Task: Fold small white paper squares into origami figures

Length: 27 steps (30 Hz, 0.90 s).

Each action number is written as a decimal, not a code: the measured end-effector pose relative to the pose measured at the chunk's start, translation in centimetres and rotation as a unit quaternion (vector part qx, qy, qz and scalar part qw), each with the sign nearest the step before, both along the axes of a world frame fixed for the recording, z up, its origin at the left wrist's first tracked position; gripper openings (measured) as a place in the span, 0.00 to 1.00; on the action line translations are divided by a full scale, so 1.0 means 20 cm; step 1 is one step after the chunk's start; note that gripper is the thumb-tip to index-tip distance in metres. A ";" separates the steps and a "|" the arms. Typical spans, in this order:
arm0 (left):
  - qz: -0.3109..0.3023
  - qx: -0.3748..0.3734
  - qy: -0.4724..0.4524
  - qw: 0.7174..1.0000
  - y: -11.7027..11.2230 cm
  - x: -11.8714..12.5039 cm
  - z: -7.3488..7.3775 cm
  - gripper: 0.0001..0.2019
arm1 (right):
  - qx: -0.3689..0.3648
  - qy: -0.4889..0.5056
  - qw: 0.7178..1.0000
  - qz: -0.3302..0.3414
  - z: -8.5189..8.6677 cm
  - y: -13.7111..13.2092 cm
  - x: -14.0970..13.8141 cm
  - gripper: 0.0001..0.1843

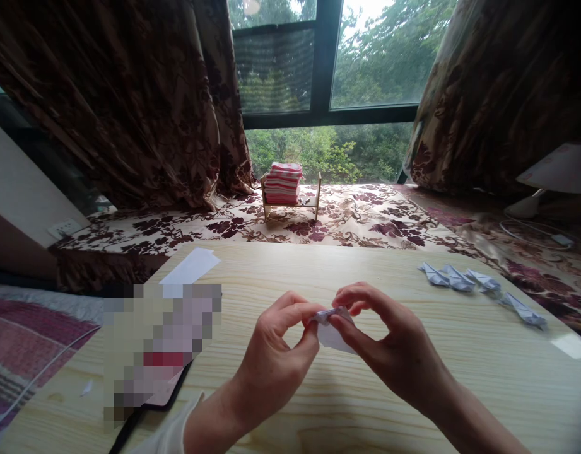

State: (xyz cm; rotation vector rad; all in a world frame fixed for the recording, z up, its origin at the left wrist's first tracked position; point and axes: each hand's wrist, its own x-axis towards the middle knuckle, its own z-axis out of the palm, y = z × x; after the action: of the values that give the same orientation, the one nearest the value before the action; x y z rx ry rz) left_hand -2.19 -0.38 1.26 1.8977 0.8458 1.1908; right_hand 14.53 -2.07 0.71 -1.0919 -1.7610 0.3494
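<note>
Between the two hands, just above the middle of the table (281, 271), is a small piece of white paper (336, 337), its upper edge rolled or folded into a narrow ridge. The left hand (281, 340) pinches the ridge's left end between thumb and forefinger; the right hand (397, 334) has its thumb on the near side and its fingers close behind, also a narrow grip, though I can't quite tell which fingertips press. With so little paper to hold, uneven pulling could skew the crease or tear the thin sheet, and a slipping thumb could let the ridge spring open. Farther right, four folded paper pieces (459, 279) lie near the table's edge, where a careless sweep of the right forearm might knock them off or crush them. At the far left, loose paper strips (190, 266) lie flat; a draught or brushing sleeve could shift them.
</note>
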 end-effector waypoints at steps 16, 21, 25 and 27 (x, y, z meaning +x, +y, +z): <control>0.010 -0.037 0.013 0.999 -0.01 0.00 0.02 0.08 | -0.036 -0.010 0.999 0.030 0.01 0.00 0.00 0.04; 0.005 -0.042 0.016 0.999 0.00 0.00 0.02 0.09 | -0.053 -0.008 0.997 0.047 0.01 0.00 -0.02 0.06; 0.014 -0.056 0.023 0.998 0.00 -0.01 0.02 0.09 | -0.068 -0.004 0.996 0.055 0.01 0.00 -0.03 0.08; 0.019 -0.062 0.032 0.997 0.00 -0.01 0.02 0.09 | -0.086 0.001 0.994 0.061 0.01 0.00 -0.02 0.08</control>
State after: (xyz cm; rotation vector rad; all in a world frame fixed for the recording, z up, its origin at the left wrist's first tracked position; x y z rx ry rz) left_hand -2.48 -0.37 1.60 1.8339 0.9717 1.0802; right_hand 14.06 -2.00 0.92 -1.1058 -1.8269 0.5845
